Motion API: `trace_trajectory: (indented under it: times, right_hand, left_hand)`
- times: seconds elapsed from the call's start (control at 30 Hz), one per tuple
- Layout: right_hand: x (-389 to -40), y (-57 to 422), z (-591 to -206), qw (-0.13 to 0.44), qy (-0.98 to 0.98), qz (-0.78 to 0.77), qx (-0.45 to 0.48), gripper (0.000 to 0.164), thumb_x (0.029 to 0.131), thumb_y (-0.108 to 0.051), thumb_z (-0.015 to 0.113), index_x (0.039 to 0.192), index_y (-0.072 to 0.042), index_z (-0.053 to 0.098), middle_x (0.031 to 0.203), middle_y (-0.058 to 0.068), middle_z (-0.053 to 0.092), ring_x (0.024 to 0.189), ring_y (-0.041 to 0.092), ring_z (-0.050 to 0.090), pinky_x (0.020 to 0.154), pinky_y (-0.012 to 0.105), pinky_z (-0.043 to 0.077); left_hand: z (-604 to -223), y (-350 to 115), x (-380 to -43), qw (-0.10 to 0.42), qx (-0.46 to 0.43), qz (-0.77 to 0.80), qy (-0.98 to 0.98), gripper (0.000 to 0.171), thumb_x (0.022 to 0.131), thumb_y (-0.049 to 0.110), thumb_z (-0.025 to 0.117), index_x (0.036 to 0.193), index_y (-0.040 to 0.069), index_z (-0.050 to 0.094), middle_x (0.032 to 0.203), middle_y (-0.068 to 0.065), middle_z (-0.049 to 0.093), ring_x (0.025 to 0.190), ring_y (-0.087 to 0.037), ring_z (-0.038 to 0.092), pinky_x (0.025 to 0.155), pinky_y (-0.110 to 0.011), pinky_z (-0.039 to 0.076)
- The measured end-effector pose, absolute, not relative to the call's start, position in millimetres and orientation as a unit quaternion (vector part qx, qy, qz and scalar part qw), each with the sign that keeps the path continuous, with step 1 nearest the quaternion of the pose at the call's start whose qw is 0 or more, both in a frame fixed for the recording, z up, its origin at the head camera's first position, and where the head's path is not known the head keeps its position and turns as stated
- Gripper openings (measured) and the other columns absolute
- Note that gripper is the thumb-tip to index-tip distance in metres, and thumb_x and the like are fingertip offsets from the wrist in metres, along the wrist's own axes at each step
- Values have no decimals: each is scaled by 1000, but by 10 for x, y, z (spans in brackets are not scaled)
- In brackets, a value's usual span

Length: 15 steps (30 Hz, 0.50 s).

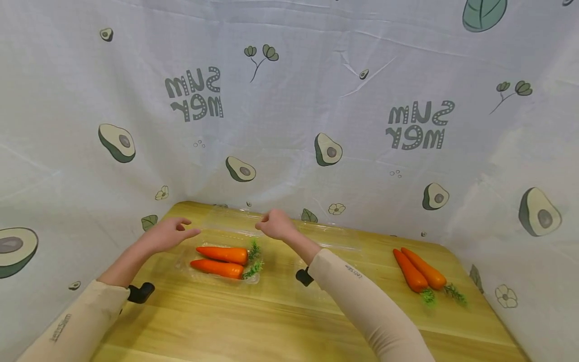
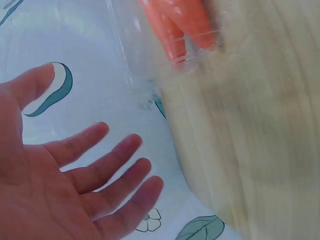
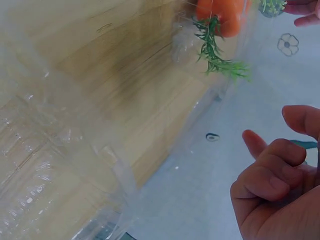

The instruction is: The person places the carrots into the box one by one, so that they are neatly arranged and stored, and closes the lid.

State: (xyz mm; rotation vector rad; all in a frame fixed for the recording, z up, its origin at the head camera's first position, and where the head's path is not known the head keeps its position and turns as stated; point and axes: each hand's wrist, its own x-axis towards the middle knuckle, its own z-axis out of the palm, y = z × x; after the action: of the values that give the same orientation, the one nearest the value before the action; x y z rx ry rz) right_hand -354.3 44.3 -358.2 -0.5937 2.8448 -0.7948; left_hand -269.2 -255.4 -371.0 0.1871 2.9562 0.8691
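Note:
Two orange toy carrots (image 1: 219, 267) with green leafy tops lie side by side in a clear plastic container (image 1: 254, 278) on the left part of the table. Its transparent lid (image 1: 230, 219) is folded back behind it. My left hand (image 1: 169, 235) hovers at the container's back left, fingers spread apart and holding nothing. Above the back right of the same container is my right hand (image 1: 276, 224). In the right wrist view its fingers (image 3: 272, 180) are loosely curled, with thumb and index apart and nothing between them.
A second clear container (image 1: 316, 291), its lid (image 1: 332, 236) also laid back, sits right of the first, partly behind my right forearm. Two more carrots (image 1: 418, 271) lie on the wooden table (image 1: 217, 327) at the right. A printed white cloth (image 1: 289, 120) hangs around the table.

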Motion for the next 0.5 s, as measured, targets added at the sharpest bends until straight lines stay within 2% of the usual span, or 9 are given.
trace_trajectory:
  times: [0.03, 0.07, 0.1, 0.27, 0.3, 0.33, 0.5]
  right_hand:
    - [-3554, 447, -3583, 70, 943, -264, -193, 52, 98, -26, 64, 52, -15, 41, 51, -3, 29, 48, 12, 19, 48, 28, 21]
    - [-3563, 451, -3585, 72, 943, -266, -189, 53, 98, -26, 64, 51, -15, 41, 51, -3, 28, 47, 12, 18, 48, 28, 21]
    - [-3559, 458, -3586, 69, 943, -268, -186, 50, 98, -26, 64, 52, -13, 48, 52, -3, 37, 48, 11, 23, 49, 28, 24]
    - [-3598, 475, -3606, 78, 945, -274, -159, 46, 99, -27, 62, 56, -14, 50, 54, -3, 37, 50, 11, 23, 50, 28, 25]
    - [-3604, 477, -3610, 78, 945, -278, -154, 48, 98, -27, 63, 54, -15, 49, 53, -4, 36, 49, 11, 22, 49, 28, 24]
    - [-3623, 476, -3616, 83, 945, -281, -149, 53, 98, -26, 63, 51, -17, 41, 50, -5, 26, 48, 11, 17, 48, 28, 20]
    - [-3654, 490, -3647, 79, 945, -283, -141, 60, 97, -26, 65, 45, -18, 35, 45, -7, 23, 44, 10, 14, 46, 28, 18]
  left_hand:
    - [-3694, -2552, -2705, 34, 56, 283, 957, 79, 99, 56, 54, 143, -9, 47, 134, -36, 56, 118, -49, 57, 92, -58, 50]
    - [-3682, -2552, -2721, 40, 53, 283, 957, 78, 100, 55, 54, 143, -10, 47, 134, -37, 55, 119, -50, 57, 92, -58, 50]
    - [-3670, -2550, -2735, 46, 52, 285, 956, 78, 100, 54, 54, 143, -10, 47, 135, -37, 54, 119, -50, 56, 93, -58, 49]
    - [-3635, -2545, -2842, 60, 54, 291, 953, 74, 102, 49, 53, 143, -12, 44, 139, -38, 50, 124, -52, 53, 97, -58, 48]
    - [-3631, -2542, -2867, 62, 53, 293, 953, 74, 102, 49, 52, 144, -13, 44, 140, -38, 49, 125, -52, 52, 98, -59, 47]
    - [-3628, -2539, -2892, 64, 51, 294, 952, 74, 103, 48, 51, 144, -13, 44, 142, -38, 47, 127, -53, 50, 99, -59, 46]
    - [-3635, -2522, -3007, 69, 41, 282, 956, 77, 103, 52, 48, 143, -14, 45, 146, -38, 43, 131, -55, 44, 104, -62, 41]
